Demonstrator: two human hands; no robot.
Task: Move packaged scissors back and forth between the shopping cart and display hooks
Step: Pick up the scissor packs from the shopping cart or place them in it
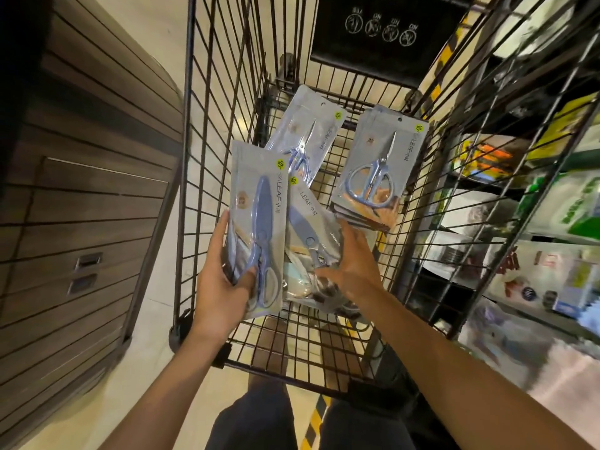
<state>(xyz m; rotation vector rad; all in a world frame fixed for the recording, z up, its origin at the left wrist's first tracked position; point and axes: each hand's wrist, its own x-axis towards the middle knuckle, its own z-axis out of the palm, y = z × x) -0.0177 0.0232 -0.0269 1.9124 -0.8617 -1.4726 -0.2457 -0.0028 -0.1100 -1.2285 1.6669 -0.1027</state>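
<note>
I look down into a black wire shopping cart [207,157]. My left hand [220,287] grips a flat pack of blue scissors [259,219] by its lower left edge, thumb on the front, holding it above the cart floor. My right hand [352,264] lies on a second pack of blue scissors [308,241] resting in the cart, fingers spread over its right side. Farther in, a stack of packs with silver scissors [376,170] sits at the right, and another silver-scissors pack [305,134] leans at the back.
A dark wood-slatted counter [81,206] with drawer pulls stands left of the cart. Store shelves with packaged goods [535,222] run along the right. The cart's black child-seat flap [383,34] is at the far end. My legs are below the cart's near rim.
</note>
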